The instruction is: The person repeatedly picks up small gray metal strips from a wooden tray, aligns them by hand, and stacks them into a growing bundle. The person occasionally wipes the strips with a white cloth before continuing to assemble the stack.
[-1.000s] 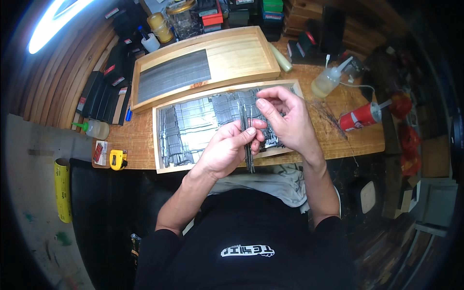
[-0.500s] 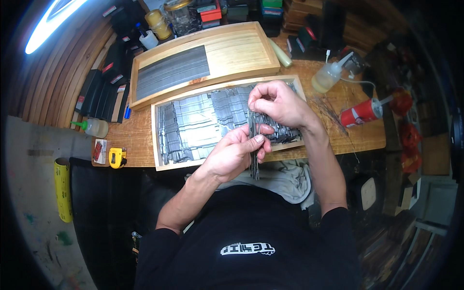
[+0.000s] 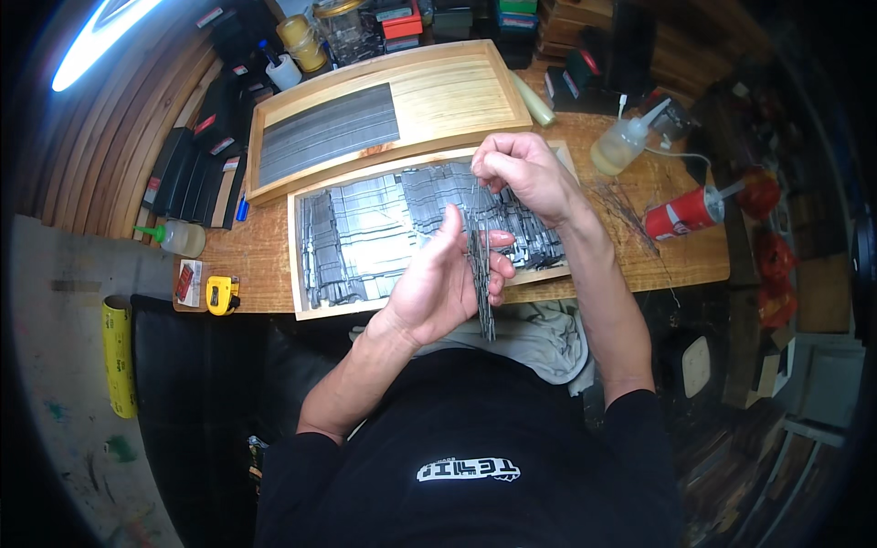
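While my left hand (image 3: 438,279) holds the bundle of thin dark strips (image 3: 481,292) upright, with the fingers folded around its middle, the lower ends hang free past the table edge, above the grey cloth (image 3: 539,338) on my lap. That is the nearest risk, in my judgement: the fingers look only loosely closed, so a strip could slide down out of the bundle and fall on the cloth or to the floor.

At about 1 o'clock from the left hand, my right hand (image 3: 525,173) is closed to a pinch at the top of the bundle. I cannot tell whether it has one strip or several. If it pulls more than one, the others may come along and the bundle can fan out.

Under both hands lies the shallow tray (image 3: 306,301) full of grey strips in rows; a dropped piece would disturb them.

Farther, at 2 o'clock, stand a clear squeeze bottle (image 3: 624,146) and a red spray can (image 3: 683,212). A wide move of the right elbow could knock them. At 11 o'clock, the second wooden tray (image 3: 457,87) is well apart.
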Action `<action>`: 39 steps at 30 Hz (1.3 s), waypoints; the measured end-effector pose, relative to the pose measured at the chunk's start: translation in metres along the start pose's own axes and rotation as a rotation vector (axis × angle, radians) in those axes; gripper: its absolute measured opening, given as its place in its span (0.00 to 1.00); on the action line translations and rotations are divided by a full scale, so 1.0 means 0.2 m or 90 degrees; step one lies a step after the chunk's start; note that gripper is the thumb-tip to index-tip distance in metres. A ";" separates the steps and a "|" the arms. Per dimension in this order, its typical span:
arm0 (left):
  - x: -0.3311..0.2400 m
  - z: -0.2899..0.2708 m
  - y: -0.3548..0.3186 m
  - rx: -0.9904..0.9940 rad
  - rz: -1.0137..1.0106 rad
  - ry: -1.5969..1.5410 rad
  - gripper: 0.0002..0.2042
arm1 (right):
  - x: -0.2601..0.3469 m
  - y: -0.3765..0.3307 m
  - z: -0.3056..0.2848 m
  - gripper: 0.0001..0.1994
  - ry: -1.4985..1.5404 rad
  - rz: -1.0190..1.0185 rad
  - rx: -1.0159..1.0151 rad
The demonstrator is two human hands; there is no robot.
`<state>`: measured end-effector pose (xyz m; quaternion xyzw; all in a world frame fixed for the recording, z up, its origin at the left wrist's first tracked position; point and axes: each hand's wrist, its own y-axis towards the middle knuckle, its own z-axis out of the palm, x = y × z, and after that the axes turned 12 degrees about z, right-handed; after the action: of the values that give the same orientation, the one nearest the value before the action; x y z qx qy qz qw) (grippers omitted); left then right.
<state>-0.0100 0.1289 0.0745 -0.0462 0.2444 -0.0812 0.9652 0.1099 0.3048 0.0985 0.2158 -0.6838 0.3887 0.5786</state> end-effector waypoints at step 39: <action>0.04 0.11 -0.20 -0.246 0.201 -0.010 0.11 | -0.30 -0.51 0.54 0.21 -0.262 -0.527 -0.368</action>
<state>0.0022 0.0898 0.0947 -0.1922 0.2518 0.1193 0.9410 0.1337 0.1488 0.0662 0.3706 -0.7200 -0.1256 0.5732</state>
